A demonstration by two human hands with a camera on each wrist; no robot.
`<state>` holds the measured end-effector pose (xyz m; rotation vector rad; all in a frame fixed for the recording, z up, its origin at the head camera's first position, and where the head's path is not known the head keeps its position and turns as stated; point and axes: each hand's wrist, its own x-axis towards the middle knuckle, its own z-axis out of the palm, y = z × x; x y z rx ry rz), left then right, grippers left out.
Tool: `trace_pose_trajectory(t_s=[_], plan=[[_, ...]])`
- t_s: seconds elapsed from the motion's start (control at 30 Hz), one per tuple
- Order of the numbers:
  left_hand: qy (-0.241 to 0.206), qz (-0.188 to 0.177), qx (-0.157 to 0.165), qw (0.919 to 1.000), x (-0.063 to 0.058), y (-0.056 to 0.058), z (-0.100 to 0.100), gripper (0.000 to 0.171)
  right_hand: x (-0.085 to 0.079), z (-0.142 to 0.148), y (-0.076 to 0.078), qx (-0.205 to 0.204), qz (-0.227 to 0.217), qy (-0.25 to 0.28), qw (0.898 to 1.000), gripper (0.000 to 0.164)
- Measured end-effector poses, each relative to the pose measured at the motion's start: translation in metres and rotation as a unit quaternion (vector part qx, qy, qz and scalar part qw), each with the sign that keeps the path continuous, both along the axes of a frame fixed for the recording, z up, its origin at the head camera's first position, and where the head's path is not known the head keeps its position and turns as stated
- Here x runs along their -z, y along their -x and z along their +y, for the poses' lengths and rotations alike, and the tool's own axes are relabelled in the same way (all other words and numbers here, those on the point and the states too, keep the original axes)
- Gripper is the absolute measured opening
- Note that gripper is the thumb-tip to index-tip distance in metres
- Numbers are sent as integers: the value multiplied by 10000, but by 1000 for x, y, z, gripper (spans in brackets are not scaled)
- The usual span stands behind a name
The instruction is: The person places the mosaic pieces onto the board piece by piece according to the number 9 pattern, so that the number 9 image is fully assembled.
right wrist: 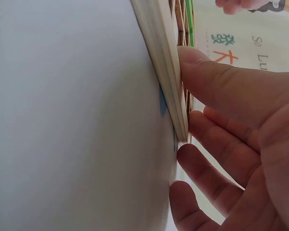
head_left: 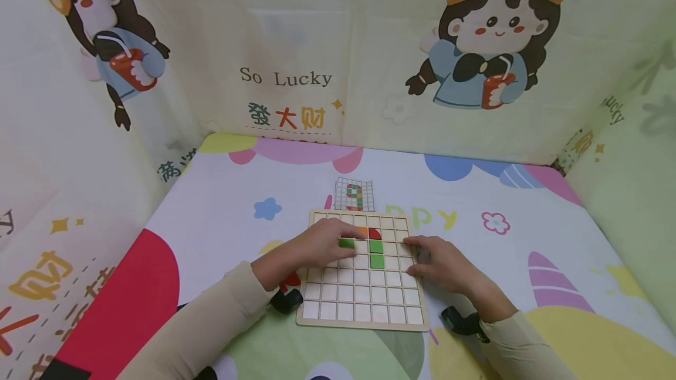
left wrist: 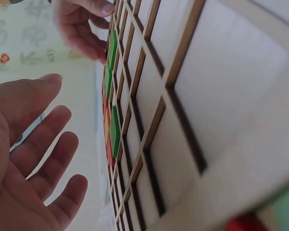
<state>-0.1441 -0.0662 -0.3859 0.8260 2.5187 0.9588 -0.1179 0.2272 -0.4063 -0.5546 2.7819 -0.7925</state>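
Note:
A wooden grid board (head_left: 364, 330) lies flat, with square cells across it. In its upper part sit a green tile (head_left: 346, 243), an orange piece (head_left: 362, 231), a red piece with a curved edge (head_left: 374, 233) and two more green tiles (head_left: 377, 254). My left hand (head_left: 324, 242) hovers over the board's upper left; in the left wrist view its fingers are spread with nothing between them. The right hand (head_left: 440, 260) touches the board's right edge. Seen from the right wrist, the thumb (right wrist: 216, 82) rests against the frame and the other fingers extend along the side.
Behind the board lies a small printed card (head_left: 354, 194) bearing a coloured grid pattern. A patterned cloth (head_left: 211, 251) covers the table, and printed cloth walls (head_left: 369, 46) stand at the back and both sides. Each wrist wears a black camera (head_left: 287, 301).

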Motion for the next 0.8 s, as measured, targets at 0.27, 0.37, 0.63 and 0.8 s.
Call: trace_pose_trajectory(t_s=[0.27, 0.37, 0.63, 0.8], plan=[[-114, -332, -556, 9978, -6, -4, -15, 40, 0, 1, 0, -12, 0, -1, 10000, 56], [-65, -297, -690, 9972, -8, -6, -21, 41, 1, 1, 0, -18, 4, -2, 10000, 57], [-127, -293, -1045, 9940, -9, -11, -39, 42, 1, 0, 0, -24, 24, 32, 10000, 56], [-142, -307, -1116, 9932, -9, -11, -49, 42, 1, 0, 0, -51, 33, 57, 10000, 56]])
